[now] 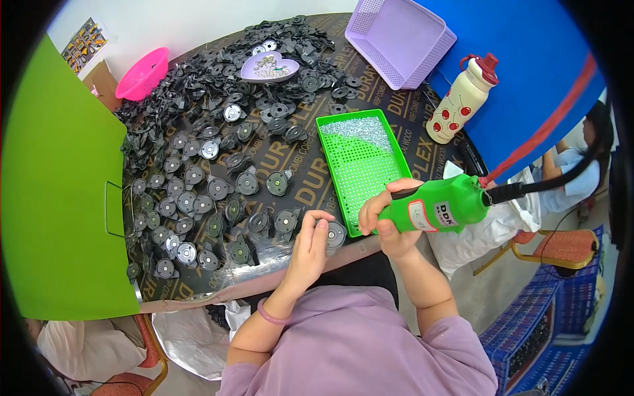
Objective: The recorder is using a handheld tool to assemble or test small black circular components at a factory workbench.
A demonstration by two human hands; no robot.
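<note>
My right hand (396, 239) was wrapped around a green power screwdriver (432, 206) just right of the frame's centre, its tip hidden behind my curled fingers, while my left hand (309, 244), at the centre of the frame, held a dark round part (336, 235) by its left side at the near edge of the table (317, 178). Whether the tool met the part, I could not tell. A black cable (508, 193) and a red cord (548, 135) ran from the tool's rear toward the upper right. Just beyond my hands stretched a green perforated tray (370, 175), small silvery pieces (363, 132) gathered at its far end. Similar round parts (246, 181) lay spread left of centre, several showing bright metal faces, below a heap of black pieces (211, 79) at upper left, where a heart-shaped purple dish (247, 68) held more small items. A pink basket (142, 72) leaned at upper left, and a purple basket (396, 46) and a cream bottle (461, 99) with a red lid occupied the upper right, with another person in light blue (573, 178) at the right edge
</note>
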